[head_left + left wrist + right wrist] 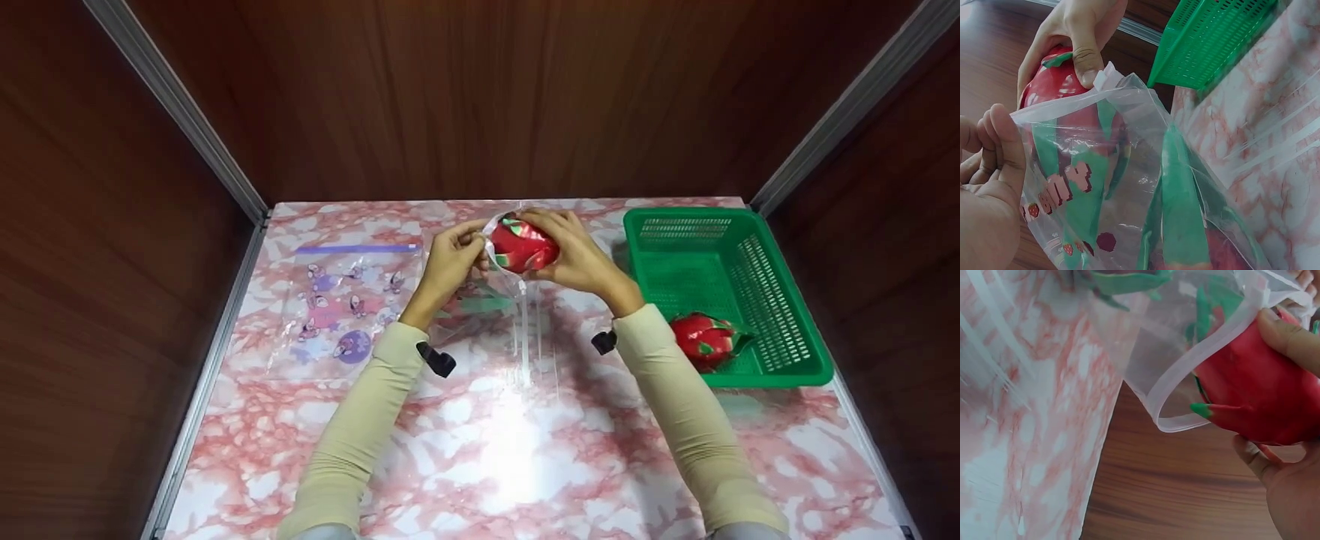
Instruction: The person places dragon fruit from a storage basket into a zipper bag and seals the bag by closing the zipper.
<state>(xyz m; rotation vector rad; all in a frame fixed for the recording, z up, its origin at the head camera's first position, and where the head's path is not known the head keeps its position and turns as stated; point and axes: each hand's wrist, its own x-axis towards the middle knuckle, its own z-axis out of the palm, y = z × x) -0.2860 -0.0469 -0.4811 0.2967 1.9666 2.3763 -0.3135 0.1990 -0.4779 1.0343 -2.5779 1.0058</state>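
My right hand [576, 253] grips a red dragon fruit [523, 246] with green-tipped scales, fingers over its top and thumb along its side. The fruit is partway through the mouth of a clear zip bag [1129, 185] printed with pink letters and strawberries. At the bag's rim, my left hand [453, 259] pinches the edge between thumb and fingers. Another dragon fruit [1224, 247] with long green scales lies inside the bag, lower down. A white slider [1107, 77] sits on the zip strip close to my right thumb.
A green plastic basket [795, 300] stands at the right with one dragon fruit [703, 341] in it, partly behind the right sleeve. To the left, a flat clear bag [352, 307] with a purple zip and cartoon prints lies on the marbled table. Wooden panels [487, 97] enclose the back and sides.
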